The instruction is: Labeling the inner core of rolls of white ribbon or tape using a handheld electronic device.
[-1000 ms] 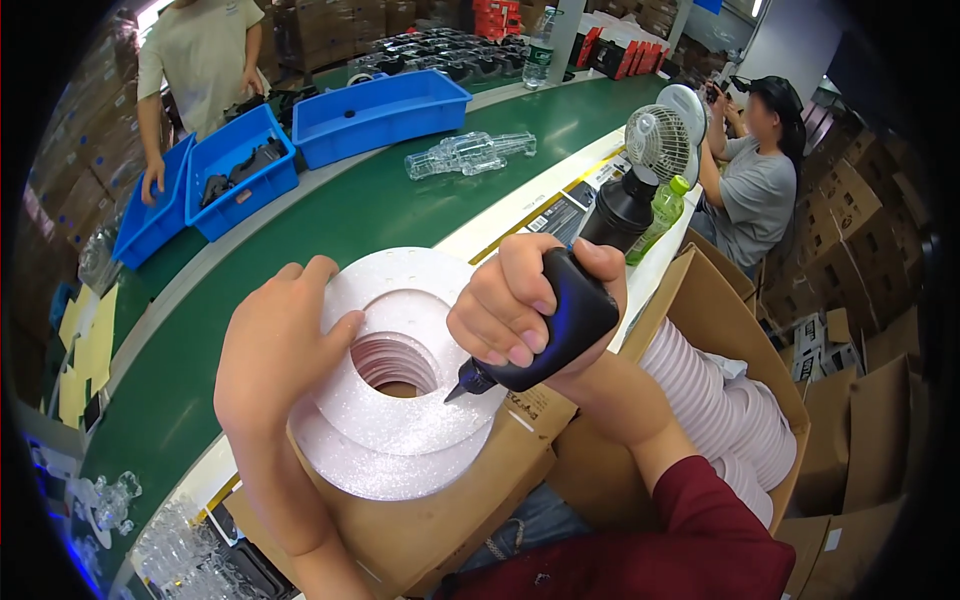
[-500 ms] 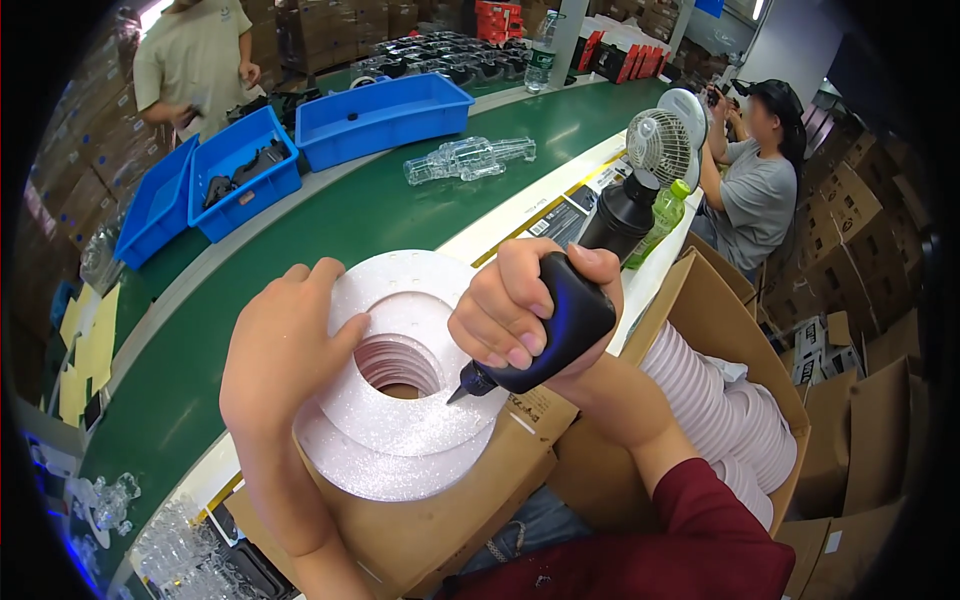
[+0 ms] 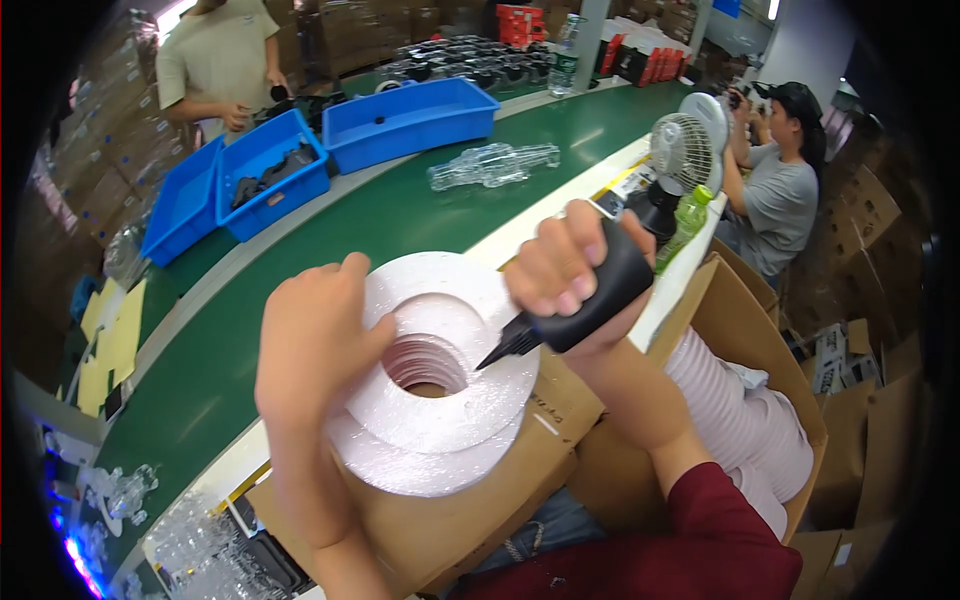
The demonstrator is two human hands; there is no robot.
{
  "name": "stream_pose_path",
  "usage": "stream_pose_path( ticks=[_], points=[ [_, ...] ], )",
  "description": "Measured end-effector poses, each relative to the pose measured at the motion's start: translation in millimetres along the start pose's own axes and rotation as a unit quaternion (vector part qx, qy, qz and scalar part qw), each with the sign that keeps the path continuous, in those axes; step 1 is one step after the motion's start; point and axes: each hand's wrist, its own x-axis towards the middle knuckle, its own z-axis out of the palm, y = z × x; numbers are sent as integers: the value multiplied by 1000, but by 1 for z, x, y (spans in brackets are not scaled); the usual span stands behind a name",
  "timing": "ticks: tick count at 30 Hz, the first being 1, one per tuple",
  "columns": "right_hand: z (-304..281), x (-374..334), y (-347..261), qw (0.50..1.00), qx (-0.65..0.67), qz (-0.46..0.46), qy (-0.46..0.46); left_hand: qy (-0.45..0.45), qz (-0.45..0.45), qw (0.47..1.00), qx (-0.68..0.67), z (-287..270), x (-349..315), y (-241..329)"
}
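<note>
A stack of flat white ring-shaped discs [image 3: 430,435] with a round central hole lies on a cardboard box [image 3: 420,530] before me. The top disc sits a little offset, so a lower one shows at the near side. My left hand [image 3: 322,335] grips the stack's left edge, thumb over the top face; some fingertips are hidden. In my right hand [image 3: 575,270] is a black squeeze bottle [image 3: 600,300], tilted nozzle-down. Its pointed tip is over the top disc, just right of the hole; whether it touches I cannot tell.
An open carton [image 3: 745,310] at right holds more white rings [image 3: 730,420]. Beyond the green belt [image 3: 370,225] stand blue bins [image 3: 410,125]. A clear plastic part [image 3: 495,165] lies on the belt. A fan [image 3: 683,150] and green bottle [image 3: 688,225] stand right. Two people work nearby.
The whole view has shifted, moving the scene rightward in the picture. The bottle's nozzle has moved from the disc's near right face to closer beside the hole. My left hand stays at the edge.
</note>
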Motion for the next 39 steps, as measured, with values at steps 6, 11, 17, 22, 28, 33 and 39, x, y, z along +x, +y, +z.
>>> stream_pose_path(
  ticks=[6,11,17,22,28,33,39],
  points=[
    [19,14,4,993,74,-41,80,129,-107,984,60,-38,-10,-48],
    [41,20,-11,991,80,-23,109,136,-331,927,112,-49,-4,-115],
    [41,20,-47,992,94,7,82,1,-474,869,142,23,-23,-175],
    [16,13,-78,993,92,0,79,-69,-505,853,112,53,-4,-159],
    [2,4,-112,996,-25,-38,71,156,-230,955,-109,-14,52,-5],
    [13,-3,-132,966,-251,-61,18,147,162,952,-213,-60,53,153],
    [44,-20,-154,917,-389,-49,-68,114,254,950,-141,-52,44,229]
  ],
)
